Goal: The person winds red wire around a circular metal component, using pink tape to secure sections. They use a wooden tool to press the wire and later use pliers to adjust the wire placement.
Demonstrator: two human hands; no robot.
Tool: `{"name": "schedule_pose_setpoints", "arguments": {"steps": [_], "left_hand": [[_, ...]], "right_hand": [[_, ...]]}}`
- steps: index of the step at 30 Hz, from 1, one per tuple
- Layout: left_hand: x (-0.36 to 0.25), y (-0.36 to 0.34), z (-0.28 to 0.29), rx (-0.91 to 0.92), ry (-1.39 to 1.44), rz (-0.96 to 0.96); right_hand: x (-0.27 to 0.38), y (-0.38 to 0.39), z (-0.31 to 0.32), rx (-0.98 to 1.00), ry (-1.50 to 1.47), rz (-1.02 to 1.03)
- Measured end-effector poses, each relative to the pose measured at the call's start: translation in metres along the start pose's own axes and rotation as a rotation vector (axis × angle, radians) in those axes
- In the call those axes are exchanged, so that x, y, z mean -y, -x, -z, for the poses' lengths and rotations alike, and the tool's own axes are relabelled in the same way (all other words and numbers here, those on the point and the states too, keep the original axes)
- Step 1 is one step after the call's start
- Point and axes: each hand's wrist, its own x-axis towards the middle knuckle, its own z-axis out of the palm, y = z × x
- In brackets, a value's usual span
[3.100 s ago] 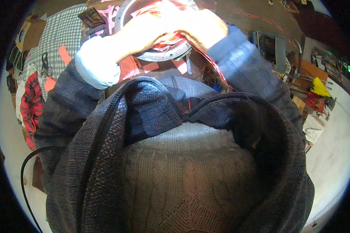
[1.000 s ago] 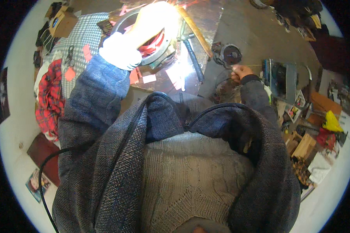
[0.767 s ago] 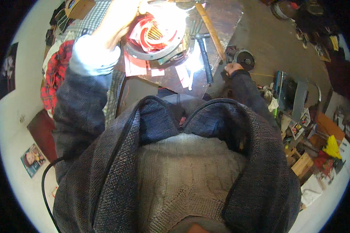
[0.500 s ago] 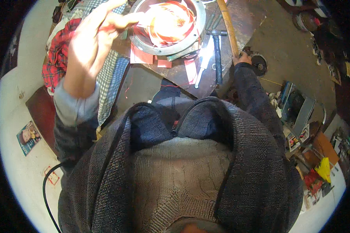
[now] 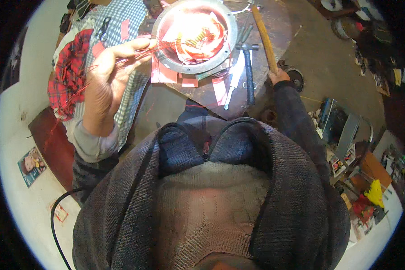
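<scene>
- The left hand (image 5: 114,63) pinches red wires (image 5: 141,54), apparently keeping the strands gathered outside the round metal housing (image 5: 195,70).
- These cross its rim, on the tabletop (image 5: 201,92).
- The right hand (image 5: 280,76) meets a wooden handle (image 5: 265,40); whether it grips is unclear.
- Glare obscures the housing's inside; the handle's far end is indistinct.

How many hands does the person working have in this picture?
2. The left hand, pinching red wires, is left of the round metal housing; the right hand is at the lower end of the wooden handle.
</scene>
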Motion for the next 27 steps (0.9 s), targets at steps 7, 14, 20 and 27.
{"name": "schedule_pose_setpoints", "arguments": {"steps": [7,14,20,27], "left_hand": [[0.001,0.003,-0.009,0.116,-0.279,-0.053],[0.093,0.060,-0.019,-0.088,-0.677,0.148],[0.195,0.058,-0.051,0.079,-0.683,0.291],[0.142,0.033,-0.093,0.217,-1.265,0.177]], "right_hand": [[0.034,0.202,0.092,0.027,-0.892,0.304],[0.098,0.281,0.214,-0.574,-1.043,0.536],[0.129,0.320,0.256,-0.497,-1.229,0.993],[0.151,0.323,0.272,-0.652,-1.027,0.948]]}}
